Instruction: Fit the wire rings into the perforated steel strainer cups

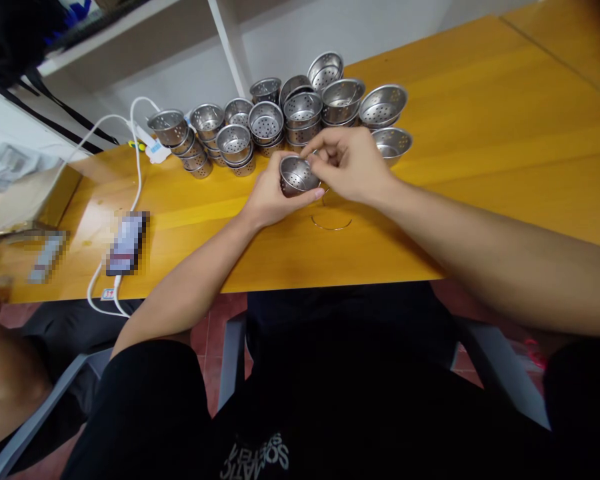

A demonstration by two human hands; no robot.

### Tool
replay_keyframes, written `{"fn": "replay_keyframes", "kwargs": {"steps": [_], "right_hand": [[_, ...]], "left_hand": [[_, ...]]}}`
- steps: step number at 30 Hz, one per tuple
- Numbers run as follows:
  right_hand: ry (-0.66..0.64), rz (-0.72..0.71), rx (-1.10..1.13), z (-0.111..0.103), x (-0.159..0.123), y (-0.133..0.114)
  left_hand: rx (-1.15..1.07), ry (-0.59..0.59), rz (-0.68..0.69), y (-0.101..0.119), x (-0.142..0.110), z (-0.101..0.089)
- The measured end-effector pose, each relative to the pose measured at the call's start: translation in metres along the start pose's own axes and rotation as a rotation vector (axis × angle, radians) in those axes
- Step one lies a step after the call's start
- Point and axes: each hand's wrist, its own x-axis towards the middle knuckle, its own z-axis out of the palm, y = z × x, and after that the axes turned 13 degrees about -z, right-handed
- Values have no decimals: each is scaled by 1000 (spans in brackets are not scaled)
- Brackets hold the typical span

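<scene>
My left hand (270,197) is wrapped round a small perforated metal strainer basket (296,180), holding it tilted just above the table with its open top toward me. At the basket's right rim, my right hand (353,163) has thumb and forefinger pinched together. What sits between those fingertips is too small to make out. A thin curved metal wire (331,229) lies on the table below my right hand, and a short bit of wire shows near the basket's right side.
Behind my hands stand several stacks of similar strainer baskets (266,121). Left of me lie a phone (127,243) on a white cable (139,167), a second phone-like device (47,257) and a cardboard box (35,197). A co-worker's arm (10,373) rests at far left.
</scene>
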Motion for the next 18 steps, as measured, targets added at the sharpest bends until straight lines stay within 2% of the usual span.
{"fn": "replay_keyframes", "kwargs": {"steps": [3, 6, 10, 18], "right_hand": [[-160, -12, 248, -13, 4, -6], [-303, 8, 368, -25, 6, -9], [-281, 56, 328, -26, 5, -9], [-239, 83, 280, -18, 5, -12]], "left_hand": [[-96, -54, -9, -1, 2, -7], [-185, -137, 18, -9, 6, -10], [-195, -191, 96, -21, 8, -7], [-101, -144, 101, -26, 9, -2]]}}
